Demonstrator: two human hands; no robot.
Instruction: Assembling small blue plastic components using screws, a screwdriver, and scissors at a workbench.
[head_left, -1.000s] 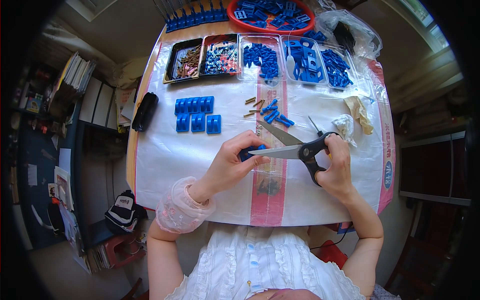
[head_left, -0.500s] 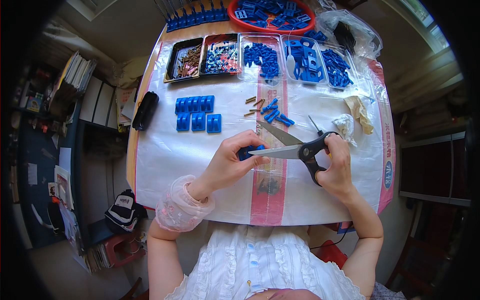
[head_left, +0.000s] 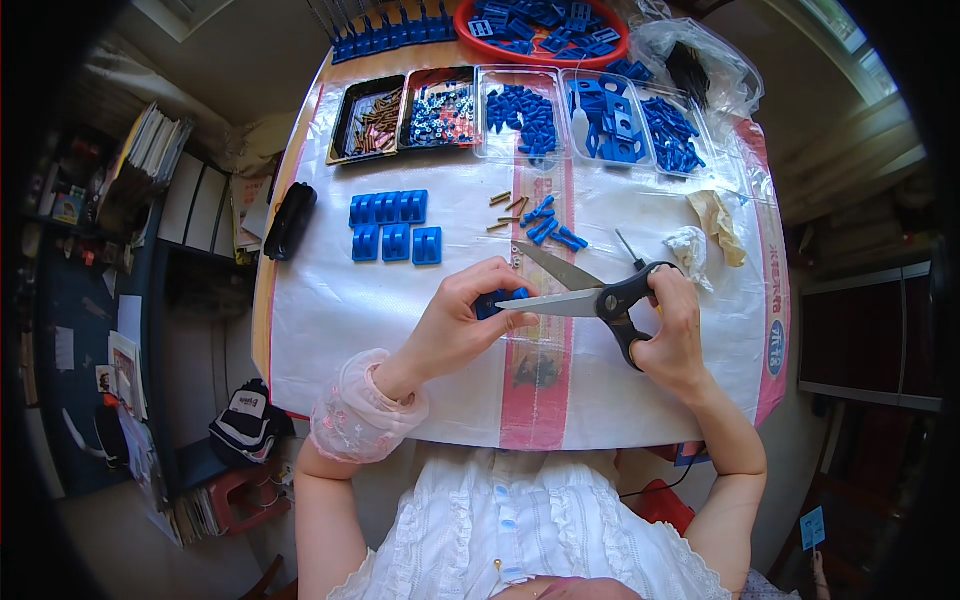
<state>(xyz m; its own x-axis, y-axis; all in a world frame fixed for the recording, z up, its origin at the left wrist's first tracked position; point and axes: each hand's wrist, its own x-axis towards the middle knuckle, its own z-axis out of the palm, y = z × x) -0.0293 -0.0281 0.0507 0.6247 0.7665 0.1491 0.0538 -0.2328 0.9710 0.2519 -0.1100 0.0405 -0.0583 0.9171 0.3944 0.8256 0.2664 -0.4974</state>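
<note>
Between the fingertips of my left hand (head_left: 470, 308) is a small blue plastic part (head_left: 488, 304), largely covered by the fingers. My right hand (head_left: 672, 338) grips black-handled scissors (head_left: 612, 308) with the blades spread apart. The lower blade lies along the blue part and the left fingertips; its upper blade points past them. Behind the handles a thin screwdriver (head_left: 630, 248) shows its shaft; whether the right hand touches it I cannot tell. Just beyond are loose blue plastic pieces (head_left: 545, 225) and several brass-coloured pins (head_left: 499, 198). Finished-looking blue blocks (head_left: 396, 242) stand in two rows to the left.
Along the far side stand a black tray of brass pins (head_left: 380, 125), a tray of small fittings (head_left: 440, 112) and clear boxes of blue parts (head_left: 523, 120). A red basin (head_left: 545, 62) sits behind. Crumpled tissue (head_left: 690, 250) lies right; a black case (head_left: 292, 222) lies left.
Both hands, the blue part and the scissors stay almost still. A light blue card has come into view at the lower right, beyond the table.
</note>
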